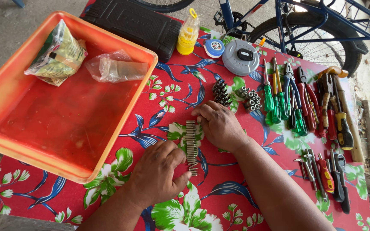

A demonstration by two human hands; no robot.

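Screwdriver bits (191,145) in a row mid-tablecloth (236,201), long axis running far-to-near, between both hands. Left hand (157,171) flat, fingers touching near end; right hand (219,126) flat, fingertips on far end. Neither grasps. Orange tray (5,141) left.

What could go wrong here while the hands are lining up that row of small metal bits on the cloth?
The row of bits lies loose between the left hand and right hand; a nudge from either could probably scatter it. The standing sockets and the dark bit cluster sit close to the right hand's fingers, so they might get knocked over. The patterned tablecloth could hide a stray bit.
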